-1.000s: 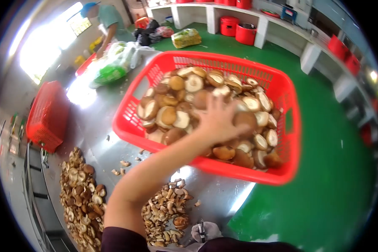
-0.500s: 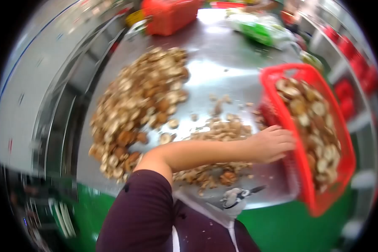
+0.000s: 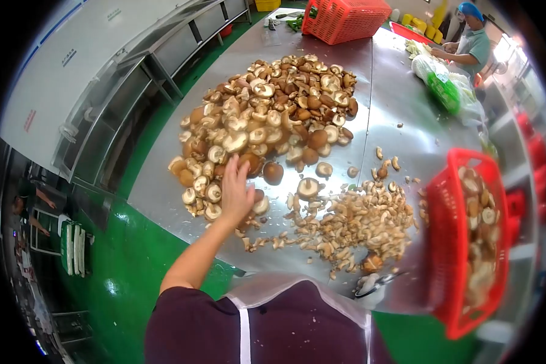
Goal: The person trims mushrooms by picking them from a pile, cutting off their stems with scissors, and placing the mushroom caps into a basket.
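Note:
My left hand (image 3: 238, 193) reaches into the near edge of a heap of shiitake mushrooms (image 3: 267, 109) on the metal table. Its fingers are spread and touch the mushrooms around a brown cap (image 3: 250, 162), without closing on one. Low in the view, by the table's near edge, is my right hand (image 3: 370, 292) in a pale glove. It is closed on a dark tool that looks like scissors (image 3: 387, 279), partly hidden and blurred. Beyond it lies a pile of cut mushroom stems (image 3: 358, 224), with one brown piece (image 3: 372, 262) close to the tool.
A red basket (image 3: 452, 242) holding mushrooms stands at the table's right edge. Another red basket (image 3: 346, 21) sits at the far end. Bagged greens (image 3: 444, 91) lie at the far right, near a co-worker in a blue cap (image 3: 472, 45). Metal counters (image 3: 194, 36) line the left.
My left hand has moved from the red basket's rim on the right to the mushroom heap on the left. The view has shifted and shows more of the far table. My right hand still grips the tool.

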A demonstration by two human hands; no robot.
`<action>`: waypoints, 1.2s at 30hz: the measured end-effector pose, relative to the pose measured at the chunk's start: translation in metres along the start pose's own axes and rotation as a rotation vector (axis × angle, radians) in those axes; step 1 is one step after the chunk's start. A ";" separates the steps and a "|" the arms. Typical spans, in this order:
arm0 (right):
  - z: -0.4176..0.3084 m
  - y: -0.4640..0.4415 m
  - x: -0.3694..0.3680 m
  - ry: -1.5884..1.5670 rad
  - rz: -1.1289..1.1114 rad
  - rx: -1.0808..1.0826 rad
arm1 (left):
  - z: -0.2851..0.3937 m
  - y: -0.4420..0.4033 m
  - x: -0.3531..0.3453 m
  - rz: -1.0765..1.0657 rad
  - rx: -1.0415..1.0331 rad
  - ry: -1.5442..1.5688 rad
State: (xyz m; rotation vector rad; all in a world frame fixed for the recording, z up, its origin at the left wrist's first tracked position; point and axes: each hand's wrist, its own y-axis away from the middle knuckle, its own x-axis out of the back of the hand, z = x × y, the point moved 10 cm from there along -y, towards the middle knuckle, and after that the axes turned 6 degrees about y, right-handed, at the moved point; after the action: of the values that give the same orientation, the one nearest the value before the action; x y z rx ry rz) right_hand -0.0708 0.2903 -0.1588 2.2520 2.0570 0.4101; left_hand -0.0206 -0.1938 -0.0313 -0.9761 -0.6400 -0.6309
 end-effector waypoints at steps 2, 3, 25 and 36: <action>-0.009 0.001 -0.005 0.064 -0.008 -0.051 | -0.033 -0.038 -0.011 -0.002 0.078 0.006; -0.010 0.001 -0.005 0.048 0.010 -0.039 | -0.048 -0.058 -0.030 -0.090 0.170 -0.100; -0.030 0.004 -0.015 0.055 0.022 0.052 | 0.007 -0.073 -0.090 -0.264 0.424 0.835; -0.172 0.010 -0.120 1.052 -0.289 0.552 | 0.129 0.039 -0.127 -0.902 0.787 1.751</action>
State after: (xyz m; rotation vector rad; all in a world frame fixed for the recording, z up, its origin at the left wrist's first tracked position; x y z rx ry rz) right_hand -0.1104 0.1483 -0.0094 2.1179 3.2707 1.3745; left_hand -0.1008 -0.0384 -0.0925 0.8105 0.3644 -1.5204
